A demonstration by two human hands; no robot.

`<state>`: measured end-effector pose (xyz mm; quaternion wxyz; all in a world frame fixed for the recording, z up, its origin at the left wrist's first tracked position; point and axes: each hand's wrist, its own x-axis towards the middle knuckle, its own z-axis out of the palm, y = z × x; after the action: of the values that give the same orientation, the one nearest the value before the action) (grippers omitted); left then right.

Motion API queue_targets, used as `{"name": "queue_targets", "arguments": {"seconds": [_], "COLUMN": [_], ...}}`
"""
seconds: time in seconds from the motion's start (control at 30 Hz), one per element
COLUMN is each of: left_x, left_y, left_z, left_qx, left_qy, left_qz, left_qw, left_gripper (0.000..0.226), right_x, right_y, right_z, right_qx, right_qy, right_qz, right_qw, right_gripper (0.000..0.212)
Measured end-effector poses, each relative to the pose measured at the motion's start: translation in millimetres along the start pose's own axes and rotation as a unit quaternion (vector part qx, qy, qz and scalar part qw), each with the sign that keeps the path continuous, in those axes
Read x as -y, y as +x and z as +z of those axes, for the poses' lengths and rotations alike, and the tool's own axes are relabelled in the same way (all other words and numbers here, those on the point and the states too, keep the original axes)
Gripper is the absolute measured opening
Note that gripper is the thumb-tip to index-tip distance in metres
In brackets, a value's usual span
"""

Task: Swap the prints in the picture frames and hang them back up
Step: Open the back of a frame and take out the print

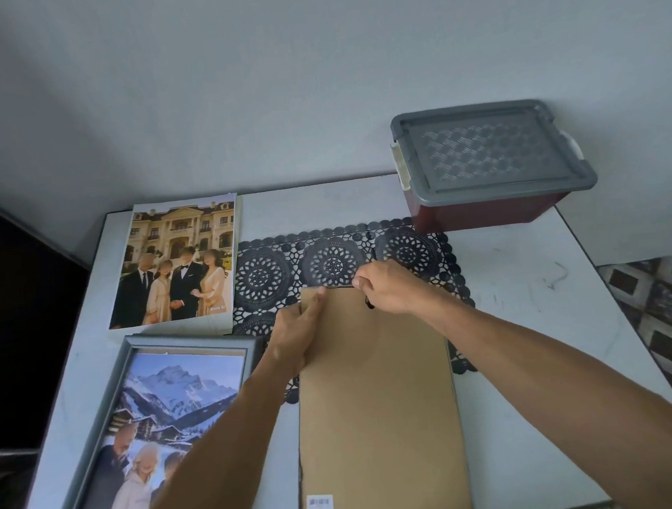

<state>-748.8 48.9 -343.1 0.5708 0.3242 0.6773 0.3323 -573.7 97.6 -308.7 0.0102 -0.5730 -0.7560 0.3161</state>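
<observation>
Two frames (378, 414) (130, 350), two prints (175, 261) (175, 393), one box (490, 165), one mat (270, 273).

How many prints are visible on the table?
2. A mansion print lies loose at the far left; a mountain print sits in the grey frame at the near left. The cardboard backing in the middle could hide another.
</observation>
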Motion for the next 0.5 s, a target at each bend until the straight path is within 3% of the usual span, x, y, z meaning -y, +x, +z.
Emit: {"name": "queue_targets", "arguments": {"seconds": [0.17, 0.3, 0.4, 0.5], "left_x": [-3.4, -5.5, -4.8, -5.5], "left_y": [0.6, -5.4, -9.5, -10.1], "left_z": [-6.3, -7.5, -5.8, -2.9], "left_qx": [0.018, 0.029, 0.029, 0.000], "left_qy": [0.004, -0.023, -0.052, -0.036], "left_qz": [0.015, -0.007, -0.035, -0.031], "left_qw": [1.000, 0.999, 0.998, 0.999], "left_gripper": [0.042, 0.043, 0.045, 0.041], "right_x": [2.7, -0.6, -4.9, -10.9], "right_y": [1.1, 6.8, 12.6, 12.2], "right_z": [-6.7, -20.7, -25.4, -22.7], "right_qx": [0.032, 0.095, 0.134, 0.118], "right_qy": [0.085, 0.196, 0.198, 0.196], "right_qz": [0.054, 0.120, 0.146, 0.127], "right_qw": [0.994, 0.969, 0.960, 0.965], "right_gripper": [0.036, 0.029, 0.039, 0.038]}}
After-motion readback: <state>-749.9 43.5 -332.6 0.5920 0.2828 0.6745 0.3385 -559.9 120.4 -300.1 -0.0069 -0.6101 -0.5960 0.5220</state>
